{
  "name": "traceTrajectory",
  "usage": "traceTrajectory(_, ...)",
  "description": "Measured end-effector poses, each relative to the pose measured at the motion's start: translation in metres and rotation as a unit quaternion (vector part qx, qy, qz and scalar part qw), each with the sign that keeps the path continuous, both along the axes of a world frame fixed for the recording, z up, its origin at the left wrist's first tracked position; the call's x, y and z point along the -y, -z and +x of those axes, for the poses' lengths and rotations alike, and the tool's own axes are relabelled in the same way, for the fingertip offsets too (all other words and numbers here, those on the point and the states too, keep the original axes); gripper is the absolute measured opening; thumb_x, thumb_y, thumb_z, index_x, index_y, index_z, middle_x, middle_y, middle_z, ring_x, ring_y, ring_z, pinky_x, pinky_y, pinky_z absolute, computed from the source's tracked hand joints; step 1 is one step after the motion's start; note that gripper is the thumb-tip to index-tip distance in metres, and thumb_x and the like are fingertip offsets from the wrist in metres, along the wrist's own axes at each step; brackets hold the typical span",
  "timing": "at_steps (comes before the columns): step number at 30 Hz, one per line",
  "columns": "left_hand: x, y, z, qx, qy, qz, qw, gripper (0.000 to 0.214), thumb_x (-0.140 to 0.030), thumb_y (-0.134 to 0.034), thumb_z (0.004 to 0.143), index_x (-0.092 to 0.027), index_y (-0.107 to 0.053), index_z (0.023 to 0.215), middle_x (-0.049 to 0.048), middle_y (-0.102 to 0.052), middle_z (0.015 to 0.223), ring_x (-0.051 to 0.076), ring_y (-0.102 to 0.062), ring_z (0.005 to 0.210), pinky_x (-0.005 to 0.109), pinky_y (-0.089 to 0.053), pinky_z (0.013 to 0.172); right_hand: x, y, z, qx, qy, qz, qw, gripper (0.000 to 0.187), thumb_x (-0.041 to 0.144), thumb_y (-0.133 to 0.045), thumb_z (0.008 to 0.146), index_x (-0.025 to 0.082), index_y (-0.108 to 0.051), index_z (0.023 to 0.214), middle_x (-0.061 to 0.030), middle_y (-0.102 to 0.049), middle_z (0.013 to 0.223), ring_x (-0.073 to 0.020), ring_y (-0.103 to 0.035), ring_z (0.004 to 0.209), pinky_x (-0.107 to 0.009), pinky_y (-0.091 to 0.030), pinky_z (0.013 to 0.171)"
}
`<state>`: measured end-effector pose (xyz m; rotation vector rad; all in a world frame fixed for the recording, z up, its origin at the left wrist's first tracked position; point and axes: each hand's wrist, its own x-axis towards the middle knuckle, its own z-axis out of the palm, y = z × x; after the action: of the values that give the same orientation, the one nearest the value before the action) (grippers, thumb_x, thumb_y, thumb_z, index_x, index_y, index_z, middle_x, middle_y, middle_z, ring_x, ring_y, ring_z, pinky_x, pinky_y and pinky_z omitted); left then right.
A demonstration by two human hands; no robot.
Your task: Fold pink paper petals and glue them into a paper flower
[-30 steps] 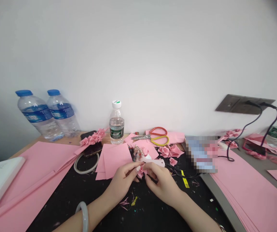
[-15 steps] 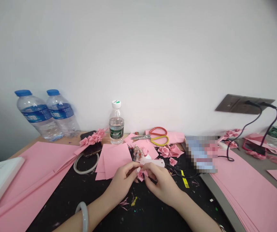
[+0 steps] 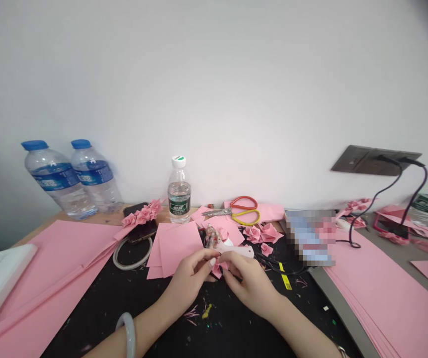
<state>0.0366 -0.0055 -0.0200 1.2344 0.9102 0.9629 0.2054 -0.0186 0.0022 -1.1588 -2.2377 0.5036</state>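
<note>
My left hand and my right hand meet low in the middle of the desk, fingers pinched around a small folded pink paper piece. The piece is partly hidden by my fingertips. A flat white tool lies along my right fingers and seems held there. Just behind it sits a small cluster of glittery, patterned material. Loose pink paper squares lie left of it. A pale bangle circles my left wrist.
Folded pink paper roses and scissors with red and yellow handles lie beyond my hands. Stacked pink sheets fill the right side, over a black mat. Water bottles and a phone stand at the back.
My hands have stayed almost still, with small finger shifts around the pink piece. The whole view has tilted slightly.
</note>
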Motion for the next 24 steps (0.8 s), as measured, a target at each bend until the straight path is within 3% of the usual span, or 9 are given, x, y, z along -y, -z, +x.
traceTrajectory(5,0.0,0.0,0.0,0.022,-0.023,-0.032,0.999,0.024,-0.032,-0.056,0.078,-0.018,-0.06,0.098,0.0066,-0.06,0.103,0.022,-0.059,0.096,0.034,-0.054,0.075,0.002,0.003,-0.001,-0.003,0.048,-0.004,0.999,0.022,0.011,-0.048,0.078,0.02,-0.045,0.098,0.0081,-0.029,0.058,-0.0108,-0.035,0.05,-0.021,-0.028,0.048)
traceTrajectory(17,0.004,-0.009,0.0,0.039,-0.031,-0.035,0.998,0.028,-0.035,-0.057,0.079,-0.021,-0.049,0.101,0.0075,-0.058,0.105,0.021,-0.058,0.098,0.032,-0.054,0.074,0.0,0.008,-0.002,-0.016,0.071,0.011,0.997,0.017,0.01,-0.046,0.078,0.021,-0.045,0.092,0.0081,-0.031,0.056,-0.0109,-0.038,0.048,-0.021,-0.03,0.048)
traceTrajectory(24,0.004,-0.013,-0.001,0.039,-0.03,-0.037,0.998,0.027,-0.036,-0.051,0.081,-0.02,-0.046,0.103,0.0093,-0.058,0.11,0.02,-0.065,0.087,0.033,-0.052,0.073,-0.007,0.01,0.005,-0.025,0.15,0.061,0.987,0.013,0.014,-0.046,0.081,0.02,-0.046,0.092,0.0084,-0.035,0.053,-0.0111,-0.043,0.045,-0.02,-0.032,0.047)
